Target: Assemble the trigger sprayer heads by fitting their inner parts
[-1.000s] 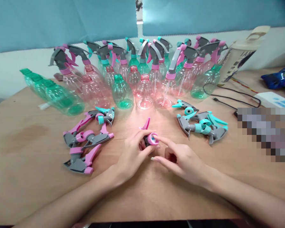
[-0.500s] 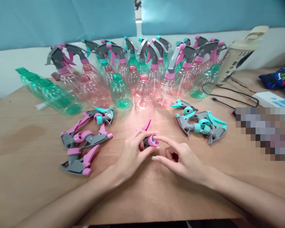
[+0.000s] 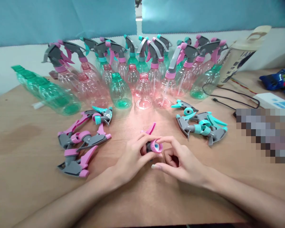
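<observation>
1 cap (image 3: pixel 153 146): R hand (image 3: pixel 188 163) idx moved to rim.

Left hand (image 3: pixel 131 155): wraps fingers and thumb around a pink-and-gray spray head (image 3: pixel 152 146), its collar opening facing right and its pink trigger pointing up and away.
Right hand (image 3: pixel 185 158): index fingertip at the collar's upper rim, thumb apart below, other fingers curled.
Left pile (image 3: pixel 86 138): loose spray heads, mostly pink-trimmed, with a teal-collared one at the far end.
Right pile (image 3: pixel 204 127): loose teal-trimmed spray heads.
Bottles: an open green bottle (image 3: pixel 120 95) beside an open pink bottle (image 3: pixel 143 91); sprayer-topped ones stand behind.
Far right: a lidded shaker (image 3: pixel 238 60) near a black cable (image 3: pixel 243 91).
Surface: wooden tabletop (image 3: pixel 142 196).
</observation>
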`<state>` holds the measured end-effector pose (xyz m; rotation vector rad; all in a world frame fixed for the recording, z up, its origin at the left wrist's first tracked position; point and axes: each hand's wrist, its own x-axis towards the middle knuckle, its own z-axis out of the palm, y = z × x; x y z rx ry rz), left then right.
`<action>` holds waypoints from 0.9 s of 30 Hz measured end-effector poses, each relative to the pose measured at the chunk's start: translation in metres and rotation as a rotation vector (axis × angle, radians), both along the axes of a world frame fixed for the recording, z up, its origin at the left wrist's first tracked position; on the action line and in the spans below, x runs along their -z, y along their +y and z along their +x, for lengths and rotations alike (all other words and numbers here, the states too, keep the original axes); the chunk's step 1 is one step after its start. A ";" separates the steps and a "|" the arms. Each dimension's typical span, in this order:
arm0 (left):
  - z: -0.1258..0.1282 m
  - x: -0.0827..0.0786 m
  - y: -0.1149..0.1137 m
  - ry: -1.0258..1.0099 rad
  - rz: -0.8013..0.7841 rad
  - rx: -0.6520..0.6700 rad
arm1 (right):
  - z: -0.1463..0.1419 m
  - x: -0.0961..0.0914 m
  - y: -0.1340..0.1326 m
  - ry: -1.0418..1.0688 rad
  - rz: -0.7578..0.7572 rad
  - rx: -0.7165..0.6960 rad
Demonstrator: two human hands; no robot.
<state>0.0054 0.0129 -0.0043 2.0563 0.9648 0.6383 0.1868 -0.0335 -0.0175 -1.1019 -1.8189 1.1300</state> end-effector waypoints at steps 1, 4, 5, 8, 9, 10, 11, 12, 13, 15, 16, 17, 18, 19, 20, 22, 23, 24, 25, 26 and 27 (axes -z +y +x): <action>0.000 0.000 0.000 0.004 0.005 0.006 | -0.001 0.000 0.000 0.010 -0.001 -0.006; -0.001 0.001 0.000 0.010 0.023 0.041 | -0.001 0.000 0.000 0.047 -0.002 -0.001; -0.001 0.001 0.000 0.007 0.027 0.053 | -0.001 0.000 0.000 0.050 -0.006 0.002; -0.002 0.002 0.000 0.001 0.026 0.043 | 0.000 0.000 0.001 0.001 -0.007 -0.016; -0.002 0.002 0.000 0.002 0.024 0.031 | 0.000 0.000 0.001 -0.024 -0.002 -0.027; -0.002 0.002 0.000 0.001 0.021 0.021 | 0.000 -0.001 0.001 -0.043 0.003 -0.035; -0.002 0.002 0.000 0.001 0.019 0.017 | 0.000 -0.001 0.002 -0.054 0.009 -0.036; -0.002 0.002 0.000 0.000 0.019 0.019 | 0.000 -0.001 0.002 -0.058 0.012 -0.034; -0.001 0.002 -0.001 -0.002 0.022 0.025 | 0.000 -0.001 0.002 -0.061 0.013 -0.031; -0.001 0.001 -0.001 0.003 0.035 0.042 | 0.000 0.000 0.002 -0.071 0.018 -0.020; -0.001 0.001 -0.001 0.010 0.043 0.051 | 0.000 0.000 0.001 -0.081 0.024 -0.014; 0.000 0.001 -0.001 0.018 0.050 0.059 | 0.000 0.001 0.001 -0.095 0.035 -0.008; 0.000 0.002 -0.001 0.024 0.055 0.067 | 0.001 0.002 0.001 -0.113 0.048 -0.002; 0.000 0.002 -0.001 0.028 0.059 0.075 | 0.001 0.003 0.001 -0.134 0.065 0.001; 0.000 0.003 -0.001 0.028 0.060 0.083 | 0.002 0.004 0.000 -0.155 0.087 0.001; 0.000 0.004 -0.001 0.023 0.058 0.097 | 0.002 0.006 0.000 -0.192 0.134 -0.002; 0.000 0.004 -0.001 0.020 0.058 0.103 | 0.003 0.006 0.000 -0.209 0.160 -0.002; 0.000 0.005 -0.001 0.014 0.056 0.108 | 0.003 0.007 0.000 -0.228 0.187 0.003; 0.000 0.004 -0.001 0.006 0.053 0.110 | 0.003 0.007 0.000 -0.250 0.219 0.015; 0.000 0.004 -0.001 -0.003 0.048 0.109 | 0.002 0.007 0.000 -0.271 0.253 0.031; 0.000 0.003 -0.001 -0.013 0.043 0.103 | 0.002 0.007 0.001 -0.289 0.285 0.048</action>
